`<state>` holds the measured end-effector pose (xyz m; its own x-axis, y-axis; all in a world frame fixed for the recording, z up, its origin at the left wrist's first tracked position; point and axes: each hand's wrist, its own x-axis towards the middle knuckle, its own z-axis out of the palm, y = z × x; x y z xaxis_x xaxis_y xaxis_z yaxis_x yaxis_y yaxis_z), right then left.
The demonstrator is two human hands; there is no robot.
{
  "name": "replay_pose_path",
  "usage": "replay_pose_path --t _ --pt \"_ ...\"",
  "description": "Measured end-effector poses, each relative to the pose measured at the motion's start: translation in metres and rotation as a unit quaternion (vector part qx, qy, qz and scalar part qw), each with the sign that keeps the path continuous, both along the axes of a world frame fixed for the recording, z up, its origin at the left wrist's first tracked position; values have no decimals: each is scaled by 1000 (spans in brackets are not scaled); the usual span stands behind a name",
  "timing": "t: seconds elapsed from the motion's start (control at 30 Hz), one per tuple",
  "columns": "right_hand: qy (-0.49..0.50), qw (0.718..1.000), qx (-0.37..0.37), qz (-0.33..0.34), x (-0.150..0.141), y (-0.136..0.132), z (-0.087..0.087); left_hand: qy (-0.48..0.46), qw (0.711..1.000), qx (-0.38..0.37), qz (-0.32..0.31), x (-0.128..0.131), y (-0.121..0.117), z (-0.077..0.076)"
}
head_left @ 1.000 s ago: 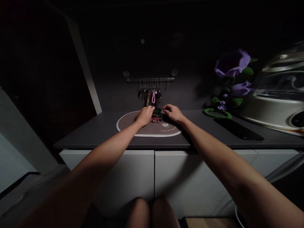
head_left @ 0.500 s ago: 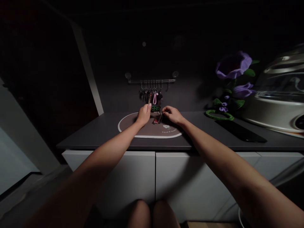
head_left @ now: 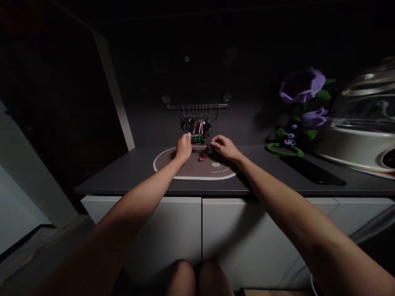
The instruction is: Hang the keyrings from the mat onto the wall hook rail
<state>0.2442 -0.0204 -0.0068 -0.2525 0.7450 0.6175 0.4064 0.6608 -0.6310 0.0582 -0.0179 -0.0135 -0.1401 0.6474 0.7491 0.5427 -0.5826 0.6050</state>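
Observation:
My left hand [head_left: 184, 148] grips a black key fob [head_left: 196, 138] with glowing green markings, which sticks out past its fingertips. My right hand [head_left: 225, 148] pinches a thin metal key ring [head_left: 210, 141] a little to the right of the fob. A red key tag [head_left: 203, 153] dangles from that ring, just above a brown oval mat [head_left: 191, 169]. Both hands are over the mat's far part. Just behind the fob, a bunch of keys and key chains [head_left: 195, 124] hangs from a wall-mounted metal rail [head_left: 196, 105].
The dark countertop [head_left: 123, 172] runs across the view above white cabinet doors [head_left: 166, 234]. To the right are purple artificial flowers [head_left: 302, 85], a green ring [head_left: 284, 150], a flat black slab [head_left: 311, 169] and a large rice cooker [head_left: 364, 119]. My knees show below.
My left hand has moved left with the fob, drawing it away from the ring in my right hand. The red tag now hangs tilted.

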Motion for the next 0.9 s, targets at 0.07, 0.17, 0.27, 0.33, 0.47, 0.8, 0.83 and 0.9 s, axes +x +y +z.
replay_pose_path --t 0.07,0.17,0.27,0.33,0.47,0.8,0.83,0.9 --pt "22 1000 11 7 1 3 -1 -15 1000 -8 -6 -1 4 -1" --pt "54 998 24 7 3 10 -2 -32 999 -32 -22 0 6 -3" --pt "90 996 25 15 4 13 -2 -46 996 -58 -50 2 6 -5" --pt "110 993 22 22 3 13 -1 -52 993 -75 -76 3 6 -7" --pt "153 988 7 32 1 7 3 -45 988 -94 -115 4 9 -11" --pt "242 968 -43 47 2 1 8 130 974 -63 -175 6 6 -16" --pt "245 967 -45 48 2 1 8 150 971 -55 -177 7 5 -16" --pt "247 967 -46 47 1 1 8 191 964 -41 -178 7 4 -16"
